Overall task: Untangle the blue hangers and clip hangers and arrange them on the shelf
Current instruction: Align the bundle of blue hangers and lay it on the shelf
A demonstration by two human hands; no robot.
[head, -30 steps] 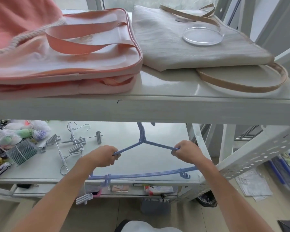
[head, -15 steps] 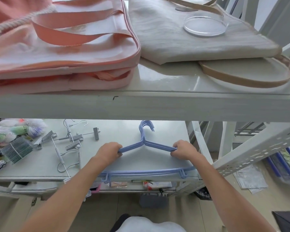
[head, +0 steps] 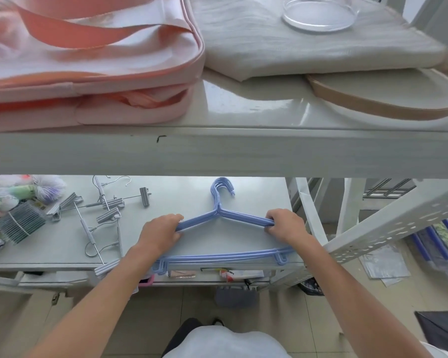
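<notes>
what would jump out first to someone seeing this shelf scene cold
First, the stack of blue hangers on the lower shelf, gripped at its sloping arms by the left hand and the right hand. Next, to their left, the tangled pile of grey clip hangers. Above, the big pink bag fills the upper shelf's left side, beside a beige bag.
</notes>
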